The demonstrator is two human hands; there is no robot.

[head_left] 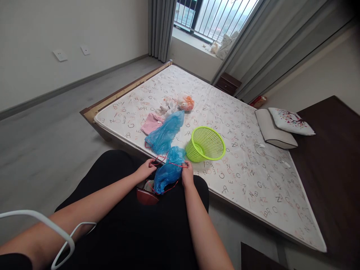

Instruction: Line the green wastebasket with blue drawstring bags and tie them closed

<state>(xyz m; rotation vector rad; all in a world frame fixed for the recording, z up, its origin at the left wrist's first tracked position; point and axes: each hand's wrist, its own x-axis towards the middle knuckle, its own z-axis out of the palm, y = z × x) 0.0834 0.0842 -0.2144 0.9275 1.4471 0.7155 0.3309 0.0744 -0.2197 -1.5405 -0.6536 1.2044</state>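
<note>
A crumpled blue plastic bag (168, 174) with a thin red string (177, 165) around it hangs over my lap at the mattress edge. My left hand (145, 169), closed in a pinch, is on the red string to the left of the bag. At the bag's right side my right hand (187, 172) is closed on the same string, close to the plastic. Another blue plastic bag (165, 131) lies flat on the mattress just beyond. Right of the bags stands a lime-green mesh basket (206, 144), nothing visible inside it.
Behind the bags on the lettered mattress (244, 176) lie a pink cloth (151, 123), a whitish crumpled bundle (168, 106) and a white-and-orange bag (185, 102). Pillows (291, 122) rest near the dark headboard (332, 157). A white cable (36, 213) loops over my left arm.
</note>
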